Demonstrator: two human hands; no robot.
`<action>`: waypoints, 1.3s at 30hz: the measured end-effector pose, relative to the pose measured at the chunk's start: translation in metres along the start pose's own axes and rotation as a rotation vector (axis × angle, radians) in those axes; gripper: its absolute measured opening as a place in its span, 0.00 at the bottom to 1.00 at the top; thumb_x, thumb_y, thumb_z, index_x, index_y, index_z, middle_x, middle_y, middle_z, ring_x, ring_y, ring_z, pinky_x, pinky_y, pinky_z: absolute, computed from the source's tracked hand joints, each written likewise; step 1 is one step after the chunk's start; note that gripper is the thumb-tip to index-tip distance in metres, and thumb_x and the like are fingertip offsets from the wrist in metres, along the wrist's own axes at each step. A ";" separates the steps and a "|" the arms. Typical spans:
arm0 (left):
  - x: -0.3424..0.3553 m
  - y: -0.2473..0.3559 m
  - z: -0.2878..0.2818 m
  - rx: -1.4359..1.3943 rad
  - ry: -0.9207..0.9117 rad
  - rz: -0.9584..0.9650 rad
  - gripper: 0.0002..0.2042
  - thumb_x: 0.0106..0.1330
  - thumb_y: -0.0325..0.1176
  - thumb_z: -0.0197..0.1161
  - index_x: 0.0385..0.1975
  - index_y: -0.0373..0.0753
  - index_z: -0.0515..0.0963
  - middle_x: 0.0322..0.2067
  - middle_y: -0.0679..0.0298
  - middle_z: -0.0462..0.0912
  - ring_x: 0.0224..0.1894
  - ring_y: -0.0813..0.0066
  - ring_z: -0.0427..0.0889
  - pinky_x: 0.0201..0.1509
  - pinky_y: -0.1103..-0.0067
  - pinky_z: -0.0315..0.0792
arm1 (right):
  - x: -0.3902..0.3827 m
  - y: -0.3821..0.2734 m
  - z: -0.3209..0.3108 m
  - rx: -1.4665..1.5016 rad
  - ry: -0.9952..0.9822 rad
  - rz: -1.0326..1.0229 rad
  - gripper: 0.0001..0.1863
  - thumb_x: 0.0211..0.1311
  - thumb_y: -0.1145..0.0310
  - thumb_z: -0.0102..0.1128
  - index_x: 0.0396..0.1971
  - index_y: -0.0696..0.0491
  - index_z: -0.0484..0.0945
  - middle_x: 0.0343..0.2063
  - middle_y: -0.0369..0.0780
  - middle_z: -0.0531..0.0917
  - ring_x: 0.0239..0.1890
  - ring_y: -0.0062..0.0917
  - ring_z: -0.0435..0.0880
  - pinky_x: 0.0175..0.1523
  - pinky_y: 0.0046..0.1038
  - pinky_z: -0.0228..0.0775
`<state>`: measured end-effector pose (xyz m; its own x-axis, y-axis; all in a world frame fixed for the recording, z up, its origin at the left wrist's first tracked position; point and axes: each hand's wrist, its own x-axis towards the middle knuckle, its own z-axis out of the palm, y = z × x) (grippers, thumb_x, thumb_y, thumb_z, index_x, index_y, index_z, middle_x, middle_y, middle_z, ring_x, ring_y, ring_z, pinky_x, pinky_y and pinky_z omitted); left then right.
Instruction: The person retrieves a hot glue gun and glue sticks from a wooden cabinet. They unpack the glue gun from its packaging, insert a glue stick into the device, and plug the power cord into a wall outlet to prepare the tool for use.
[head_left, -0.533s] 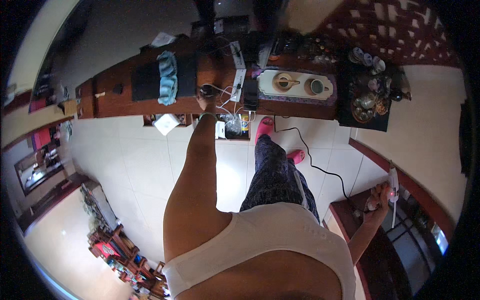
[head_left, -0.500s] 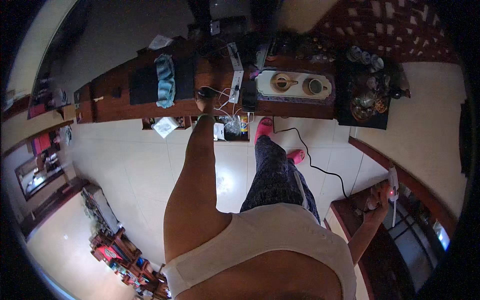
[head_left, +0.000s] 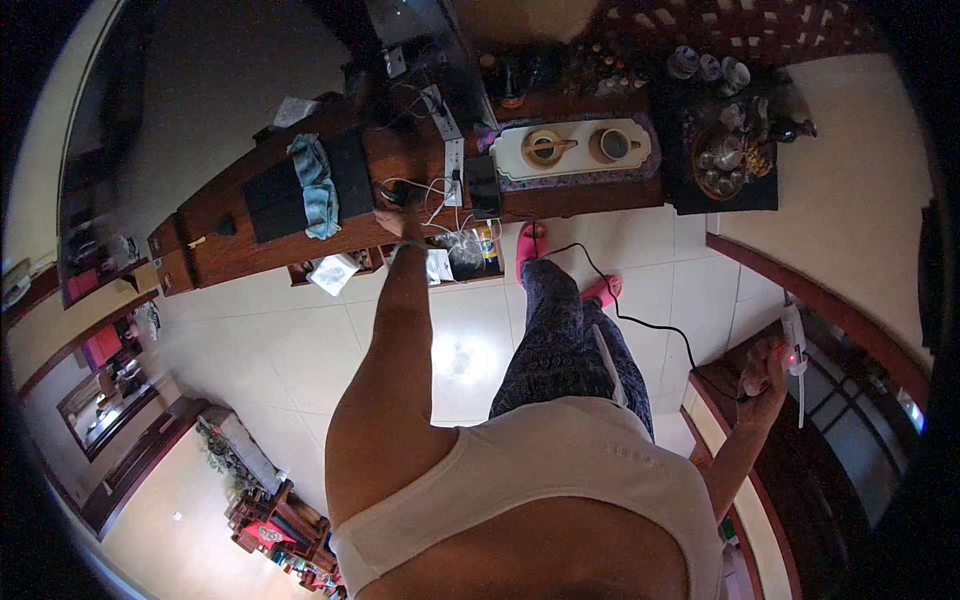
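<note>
My left hand reaches to the front edge of the dark wooden cabinet top. Beside its fingers lies a small black object, with white cables close by. Dim light leaves unclear whether the fingers hold that object. Off to the right, my right hand is closed around a white glue gun. A red light glows on its body, and a thin white stick hangs down from it. A black cord runs from near this hand toward the cabinet. A white power strip lies right of my left hand.
Left of the cables lies a blue patterned cloth. A white tray holds a teapot and a cup. Below, open drawers hold packets. A dark cabinet stands at the right. Pink slippers are on my feet.
The whole view has shifted and turned slightly. My left hand stays by the black object, and my right hand still holds the glue gun.
</note>
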<state>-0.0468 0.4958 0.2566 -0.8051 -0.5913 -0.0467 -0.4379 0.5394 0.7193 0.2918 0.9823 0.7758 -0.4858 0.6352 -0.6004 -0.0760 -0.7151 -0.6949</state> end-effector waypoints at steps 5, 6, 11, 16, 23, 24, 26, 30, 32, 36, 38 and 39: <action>-0.095 0.022 -0.006 -0.079 -0.208 0.059 0.33 0.47 0.33 0.67 0.54 0.32 0.62 0.49 0.46 0.68 0.53 0.47 0.67 0.56 0.60 0.61 | 0.006 0.004 -0.023 -0.038 0.029 -0.048 0.09 0.64 0.75 0.49 0.43 0.56 0.66 0.28 0.35 0.63 0.23 0.14 0.58 0.18 0.12 0.52; -0.114 0.029 -0.002 0.066 -0.269 0.027 0.34 0.47 0.32 0.66 0.56 0.32 0.61 0.52 0.45 0.66 0.55 0.48 0.65 0.57 0.61 0.61 | 0.007 0.003 -0.027 -0.052 0.042 -0.052 0.09 0.64 0.75 0.49 0.43 0.55 0.66 0.28 0.35 0.63 0.23 0.14 0.58 0.18 0.12 0.52; -0.121 0.047 0.022 0.375 -0.174 0.285 0.35 0.43 0.34 0.66 0.54 0.32 0.63 0.51 0.50 0.67 0.55 0.50 0.65 0.57 0.63 0.62 | 0.008 0.007 -0.036 -0.106 0.189 -0.065 0.10 0.64 0.74 0.50 0.45 0.54 0.67 0.30 0.36 0.67 0.23 0.14 0.59 0.18 0.12 0.54; -0.101 0.063 0.047 0.648 -0.567 0.137 0.16 0.59 0.42 0.55 0.41 0.39 0.73 0.46 0.54 0.73 0.46 0.61 0.72 0.44 0.64 0.70 | 0.003 0.014 -0.073 -0.141 0.250 -0.066 0.14 0.63 0.72 0.52 0.48 0.55 0.68 0.34 0.37 0.73 0.22 0.12 0.63 0.18 0.12 0.56; -0.082 0.026 0.067 0.750 -0.385 0.222 0.22 0.54 0.57 0.57 0.28 0.39 0.70 0.27 0.61 0.72 0.26 0.65 0.74 0.25 0.68 0.71 | 0.016 0.016 -0.104 -0.061 0.203 -0.055 0.14 0.60 0.73 0.53 0.46 0.56 0.68 0.28 0.37 0.74 0.14 0.10 0.61 0.13 0.11 0.50; -0.077 0.015 0.073 0.768 -0.335 0.285 0.25 0.51 0.59 0.58 0.26 0.39 0.69 0.24 0.62 0.71 0.23 0.65 0.74 0.23 0.69 0.71 | 0.013 0.019 -0.103 -0.061 0.235 -0.063 0.14 0.60 0.73 0.53 0.46 0.56 0.68 0.28 0.36 0.73 0.14 0.10 0.61 0.13 0.11 0.50; -0.080 0.019 0.068 0.729 -0.250 0.353 0.30 0.47 0.65 0.61 0.22 0.38 0.66 0.17 0.64 0.69 0.17 0.66 0.73 0.18 0.70 0.69 | 0.014 0.022 -0.104 -0.067 0.290 -0.065 0.12 0.60 0.73 0.54 0.44 0.55 0.68 0.28 0.36 0.72 0.15 0.10 0.61 0.13 0.11 0.51; -0.100 0.085 0.039 0.565 -0.351 0.158 0.12 0.44 0.42 0.70 0.18 0.40 0.80 0.21 0.56 0.82 0.24 0.59 0.82 0.27 0.66 0.74 | 0.016 0.024 -0.113 -0.035 0.244 -0.058 0.13 0.60 0.74 0.54 0.45 0.56 0.68 0.27 0.35 0.70 0.18 0.10 0.62 0.15 0.11 0.54; -0.090 0.069 0.041 0.469 -0.327 0.230 0.11 0.43 0.41 0.70 0.15 0.40 0.80 0.20 0.56 0.81 0.22 0.59 0.81 0.26 0.66 0.74 | 0.018 0.023 -0.103 -0.032 0.204 -0.067 0.13 0.60 0.74 0.53 0.45 0.56 0.68 0.27 0.34 0.70 0.18 0.10 0.62 0.15 0.11 0.54; -0.099 0.081 0.025 0.452 -0.371 0.500 0.11 0.39 0.38 0.71 0.11 0.39 0.77 0.16 0.59 0.79 0.18 0.62 0.77 0.23 0.68 0.72 | 0.017 0.021 -0.125 -0.019 0.153 -0.033 0.14 0.61 0.74 0.52 0.46 0.57 0.67 0.26 0.34 0.68 0.19 0.11 0.60 0.16 0.11 0.53; -0.109 0.095 0.039 0.375 -0.194 0.547 0.11 0.43 0.40 0.67 0.15 0.39 0.76 0.17 0.61 0.78 0.19 0.63 0.76 0.24 0.69 0.70 | 0.018 0.023 -0.125 0.002 0.128 -0.025 0.14 0.62 0.74 0.52 0.46 0.57 0.66 0.25 0.33 0.66 0.20 0.11 0.59 0.16 0.12 0.51; -0.114 0.101 0.045 0.337 -0.105 0.569 0.11 0.45 0.40 0.65 0.16 0.40 0.76 0.17 0.62 0.77 0.20 0.64 0.75 0.24 0.70 0.69 | 0.019 0.022 -0.115 0.028 0.123 -0.018 0.13 0.62 0.74 0.52 0.46 0.57 0.66 0.25 0.32 0.65 0.20 0.11 0.58 0.16 0.12 0.50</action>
<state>-0.0170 0.6446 0.3035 -0.9746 -0.1071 0.1965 -0.0208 0.9177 0.3967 0.3812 1.0126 0.7032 -0.3736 0.6779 -0.6331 -0.1089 -0.7099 -0.6958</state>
